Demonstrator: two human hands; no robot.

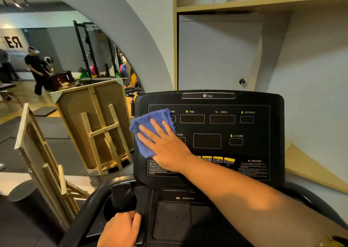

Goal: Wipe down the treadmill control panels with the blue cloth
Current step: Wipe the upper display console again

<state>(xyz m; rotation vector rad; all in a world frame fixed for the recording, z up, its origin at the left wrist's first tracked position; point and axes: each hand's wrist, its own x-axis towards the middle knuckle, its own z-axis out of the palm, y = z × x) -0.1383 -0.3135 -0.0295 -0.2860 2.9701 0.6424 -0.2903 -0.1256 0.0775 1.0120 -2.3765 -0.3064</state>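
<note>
The black treadmill control panel (222, 131) stands upright in front of me, with dark displays labelled time, speed, distance, pulse and calorie. A folded blue cloth (148, 128) lies flat against the panel's left side. My right hand (163, 145) presses the cloth onto the panel with straight, spread fingers, and its forearm crosses the panel from the lower right. My left hand (120, 229) sits at the bottom, its fingers curled round the treadmill's black console edge beside the handrail (82, 214).
Wooden easels (94, 126) lean to the left of the treadmill. An arched mirror (62, 58) shows the gym, a person and weight racks. A grey wall, a wooden shelf (263, 1) and a slanted board (310, 169) lie behind and to the right.
</note>
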